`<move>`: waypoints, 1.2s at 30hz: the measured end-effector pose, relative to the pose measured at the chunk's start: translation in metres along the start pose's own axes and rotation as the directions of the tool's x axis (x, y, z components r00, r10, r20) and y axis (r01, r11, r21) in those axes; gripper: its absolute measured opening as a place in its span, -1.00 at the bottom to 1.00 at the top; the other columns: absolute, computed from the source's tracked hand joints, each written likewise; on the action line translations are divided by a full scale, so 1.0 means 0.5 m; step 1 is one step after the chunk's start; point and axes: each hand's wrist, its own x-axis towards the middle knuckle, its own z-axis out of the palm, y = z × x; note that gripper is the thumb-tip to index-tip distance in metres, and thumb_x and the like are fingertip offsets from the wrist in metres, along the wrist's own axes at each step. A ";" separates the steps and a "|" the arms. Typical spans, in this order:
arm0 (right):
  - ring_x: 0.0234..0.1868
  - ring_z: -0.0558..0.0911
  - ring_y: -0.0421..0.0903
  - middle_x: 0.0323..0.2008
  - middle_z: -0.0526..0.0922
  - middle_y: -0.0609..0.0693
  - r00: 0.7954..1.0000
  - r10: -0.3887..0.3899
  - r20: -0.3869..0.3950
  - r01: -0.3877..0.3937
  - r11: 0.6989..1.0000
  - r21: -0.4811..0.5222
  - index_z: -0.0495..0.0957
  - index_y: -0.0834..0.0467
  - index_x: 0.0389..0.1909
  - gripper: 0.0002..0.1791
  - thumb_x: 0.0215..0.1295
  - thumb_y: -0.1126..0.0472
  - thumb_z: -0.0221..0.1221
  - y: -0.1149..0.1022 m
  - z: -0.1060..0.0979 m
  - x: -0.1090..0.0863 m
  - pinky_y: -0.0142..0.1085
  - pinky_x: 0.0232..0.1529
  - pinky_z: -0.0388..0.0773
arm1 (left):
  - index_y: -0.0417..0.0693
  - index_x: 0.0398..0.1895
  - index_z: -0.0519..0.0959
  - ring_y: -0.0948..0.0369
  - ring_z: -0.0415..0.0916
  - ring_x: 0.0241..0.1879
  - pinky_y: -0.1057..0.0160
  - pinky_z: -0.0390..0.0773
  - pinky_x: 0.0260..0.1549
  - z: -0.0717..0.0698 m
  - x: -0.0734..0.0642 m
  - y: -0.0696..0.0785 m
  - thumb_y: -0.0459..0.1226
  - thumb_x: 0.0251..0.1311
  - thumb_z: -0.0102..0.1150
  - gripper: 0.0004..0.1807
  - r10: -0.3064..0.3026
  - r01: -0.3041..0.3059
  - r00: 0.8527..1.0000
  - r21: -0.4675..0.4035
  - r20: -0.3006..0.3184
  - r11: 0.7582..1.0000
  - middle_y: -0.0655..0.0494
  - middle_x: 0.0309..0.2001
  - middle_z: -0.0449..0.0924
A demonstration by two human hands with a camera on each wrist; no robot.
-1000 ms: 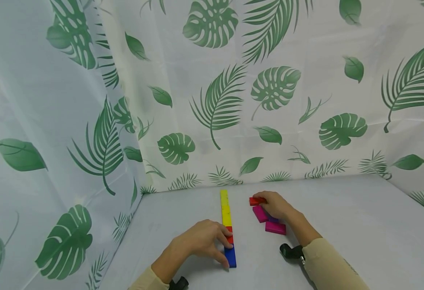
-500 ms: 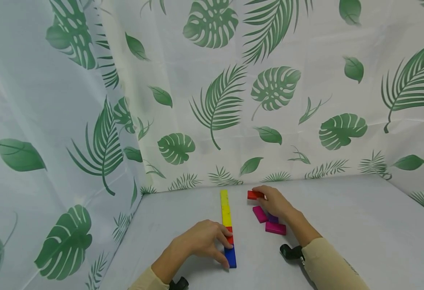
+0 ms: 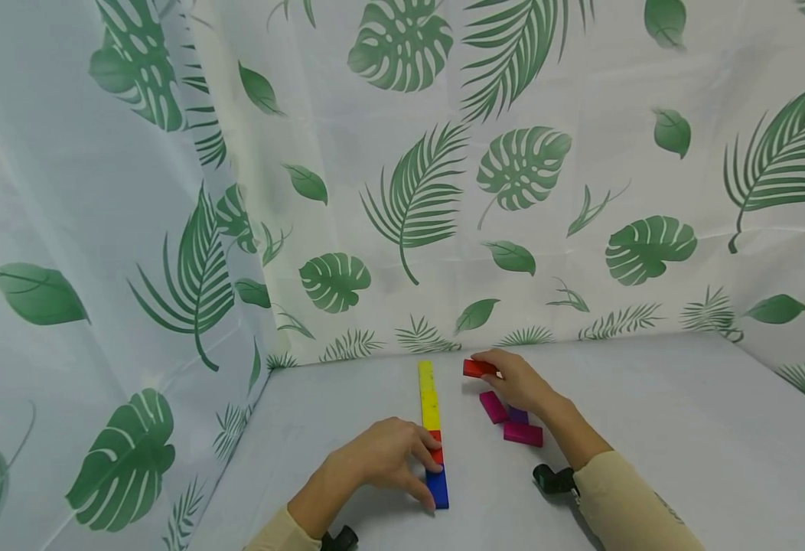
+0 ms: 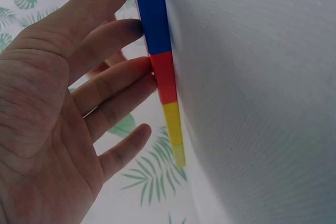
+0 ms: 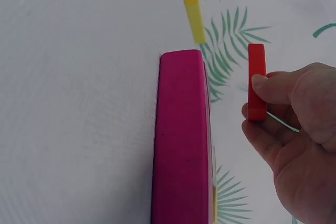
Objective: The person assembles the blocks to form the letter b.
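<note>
Blocks [image 3: 523, 434] in magenta near right grip [image 3: 523, 383]

We see yellow blocks [image 3: 428, 394], a red block [image 4: 166, 80] and a blue block [image 3: 441, 487], then a second red block [image 3: 478, 368], two magenta blocks [image 3: 523, 434] and a purple block [image 3: 519, 416]. We find the table [image 3: 650, 436] pale grey, the cloth [image 3: 416, 191] white with green leaves, the sleeves [image 3: 630, 505] beige.

L fingers [image 4: 116, 78] straight-ish, R fingers [image 5: 262, 139] in pinch

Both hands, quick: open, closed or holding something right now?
Left hand: open, touching the row of blocks.
Right hand: closed, holding a red block.
</note>
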 end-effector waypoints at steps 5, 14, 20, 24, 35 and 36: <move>0.16 0.59 0.10 0.23 0.63 0.12 1.000 -0.020 0.009 0.020 1.000 -0.016 0.51 0.10 0.41 -0.47 0.44 0.33 0.26 -0.017 -0.005 -0.004 0.12 0.24 0.60 | 0.50 -0.06 0.80 0.43 0.50 0.24 0.24 0.50 0.29 0.000 0.000 0.000 0.29 -0.14 0.58 -0.50 0.001 -0.001 1.000 0.002 -0.003 1.000 0.51 0.19 0.64; 0.13 0.60 0.05 0.19 0.64 0.07 0.999 -0.027 0.026 0.028 0.998 -0.050 0.47 -0.03 0.46 -0.40 0.43 0.30 0.28 -0.024 0.001 -0.004 0.08 0.18 0.65 | 0.50 -0.06 0.80 0.43 0.51 0.24 0.25 0.50 0.28 -0.001 -0.001 -0.001 0.30 -0.14 0.58 -0.50 0.008 -0.007 1.000 0.014 -0.008 1.000 0.50 0.19 0.65; 0.19 0.60 0.10 0.25 0.60 0.12 0.998 -0.051 0.030 0.053 0.997 -0.058 0.40 -0.14 0.52 -0.30 0.42 0.31 0.29 -0.028 0.006 -0.006 0.09 0.19 0.65 | 0.50 -0.07 0.81 0.43 0.51 0.24 0.25 0.51 0.28 0.000 -0.001 0.000 0.29 -0.14 0.58 -0.51 0.007 -0.006 1.000 0.008 -0.006 1.000 0.50 0.19 0.65; 0.20 0.60 0.10 0.27 0.59 0.11 0.998 -0.040 0.040 0.043 0.997 -0.061 0.43 -0.16 0.50 -0.32 0.42 0.29 0.29 -0.035 0.007 -0.005 0.10 0.18 0.65 | 0.51 -0.07 0.80 0.43 0.51 0.24 0.25 0.51 0.28 -0.001 -0.001 0.000 0.30 -0.15 0.58 -0.50 0.007 -0.007 1.000 0.005 -0.009 1.000 0.50 0.18 0.65; 0.19 0.61 0.03 0.19 0.63 0.00 0.990 -0.091 0.104 0.093 0.996 -0.013 0.50 -0.08 0.42 -0.40 0.40 0.33 0.29 -0.050 0.012 -0.007 0.07 0.20 0.64 | 0.49 -0.07 0.81 0.44 0.51 0.23 0.25 0.51 0.28 0.001 0.000 -0.003 0.31 -0.16 0.57 -0.49 0.021 -0.021 1.000 0.012 -0.019 1.000 0.50 0.18 0.65; 0.19 0.61 0.03 0.19 0.63 0.00 0.989 -0.099 0.110 0.101 0.995 -0.007 0.50 -0.08 0.42 -0.40 0.40 0.33 0.29 -0.050 0.013 -0.007 0.07 0.20 0.64 | 0.49 -0.06 0.81 0.44 0.51 0.23 0.25 0.51 0.28 0.001 0.000 -0.003 0.31 -0.16 0.57 -0.48 0.022 -0.022 1.000 0.012 -0.020 1.000 0.50 0.18 0.65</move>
